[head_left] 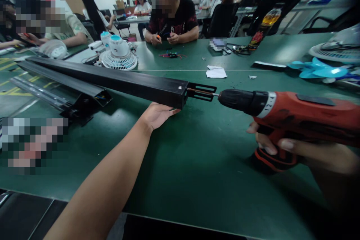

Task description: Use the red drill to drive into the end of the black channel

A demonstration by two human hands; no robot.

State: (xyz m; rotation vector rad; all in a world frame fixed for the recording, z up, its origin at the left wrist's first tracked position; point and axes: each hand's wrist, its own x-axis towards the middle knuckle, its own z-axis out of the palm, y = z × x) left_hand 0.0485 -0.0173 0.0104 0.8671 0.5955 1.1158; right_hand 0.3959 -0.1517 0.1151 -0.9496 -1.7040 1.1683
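Note:
A long black rectangular tube (pixel 135 82) stretches from the far left to mid-table. My left hand (pixel 160 115) supports its near end from below, fingers partly hidden behind it. From that end juts a flat black slotted bracket (pixel 209 94). My right hand (pixel 284 146) is wrapped round the handle of a red and black cordless drill (pixel 298 110), which points left. The drill's long thin bit (pixel 201 92) reaches past the bracket toward the tube's open end; whether its tip touches a screw is hidden.
Other black and metal profiles (pixel 64 80) lie at the left. Small white fans (pixel 119 54), paper scraps (pixel 216 72), turquoise fan blades (pixel 317 69) and a drink bottle (pixel 263 26) are on the green table (pixel 197 180). A person (pixel 171 18) sits opposite, hands over the tabletop.

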